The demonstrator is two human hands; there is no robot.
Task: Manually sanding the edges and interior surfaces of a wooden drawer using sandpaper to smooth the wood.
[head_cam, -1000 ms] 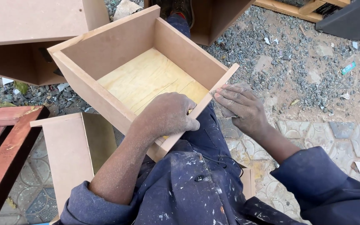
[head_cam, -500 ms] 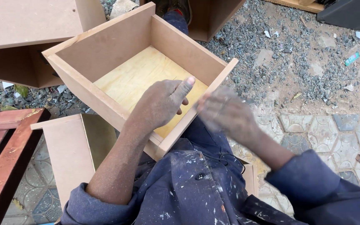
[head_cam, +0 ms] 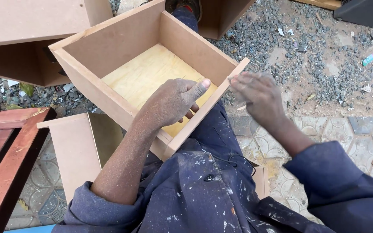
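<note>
Drawer box (head_cam: 121,56) on lap, L hand (head_cam: 169,103) gripping near wall; R hand (head_cam: 255,92) blurred, grip unclear

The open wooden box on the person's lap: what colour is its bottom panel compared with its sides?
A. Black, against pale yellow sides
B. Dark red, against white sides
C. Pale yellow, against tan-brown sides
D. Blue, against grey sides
C: the wooden box has a pale yellow bottom panel framed by plain tan-brown walls, with the left hand resting over its near wall.
</note>
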